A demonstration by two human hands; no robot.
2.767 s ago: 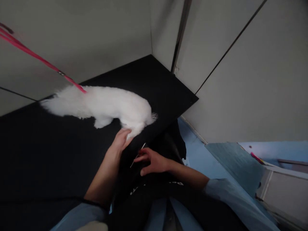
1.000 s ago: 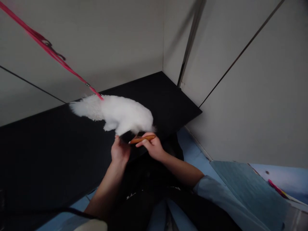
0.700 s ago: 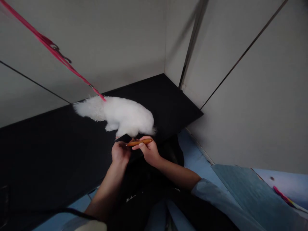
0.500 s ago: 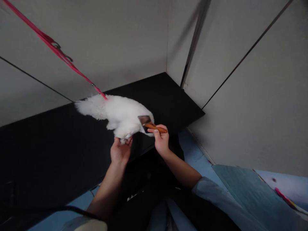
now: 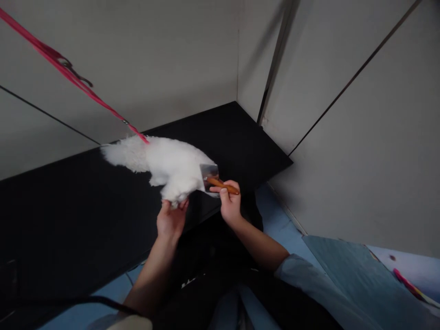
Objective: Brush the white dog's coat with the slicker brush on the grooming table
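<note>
A white fluffy dog stands on the black table, its head end toward the left. A pink leash runs from its neck up to the upper left. My left hand is closed around a raised leg or paw on the dog's near side; the fur covers part of my fingers. My right hand grips the orange-brown handle of a grooming brush. The brush's flat metallic head lies against the fur at the dog's rear, its bristle side hidden.
Pale walls meet in a corner behind the table. Thin dark cords stretch at the left and right. A black cable crosses the lower left. Blue floor shows beyond the table's near edge.
The dog's head end and the leash have shifted slightly left. The brush has tilted, showing more of its flat back, and moved slightly right. My left hand keeps its hold.
</note>
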